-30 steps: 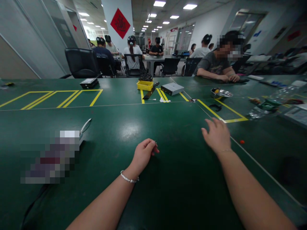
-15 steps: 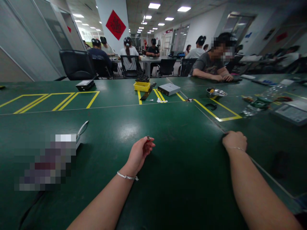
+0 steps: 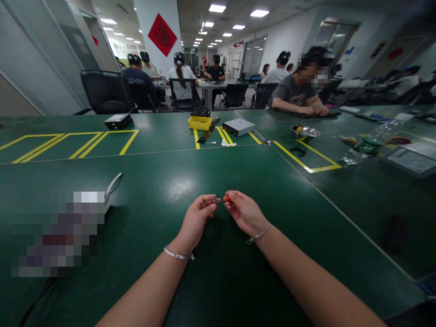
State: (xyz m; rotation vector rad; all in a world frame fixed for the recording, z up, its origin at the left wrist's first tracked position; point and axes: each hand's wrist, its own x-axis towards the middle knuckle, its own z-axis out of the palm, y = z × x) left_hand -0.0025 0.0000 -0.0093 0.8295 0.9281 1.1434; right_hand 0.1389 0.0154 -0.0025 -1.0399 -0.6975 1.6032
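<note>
My left hand (image 3: 199,218) is raised over the green table (image 3: 163,177), its thumb and fingers pinched on a small metallic piece (image 3: 215,200) too small to name. Facing it, my right hand (image 3: 245,212) pinches a small orange piece (image 3: 227,198), whose kind I cannot make out. Only a narrow gap separates the two pieces. Both wrists wear silver bracelets.
A blurred-out object (image 3: 64,231) with a pale loop lies at left. Farther back are a yellow tray (image 3: 200,123), a grey box (image 3: 238,126), a metal bowl (image 3: 305,132) and a plastic bottle (image 3: 364,147). A person (image 3: 299,86) sits across the table.
My right hand has come from the right side of the table to the middle, now showing an orange piece in its fingers. My left hand has stayed nearly in place with its metallic piece.
</note>
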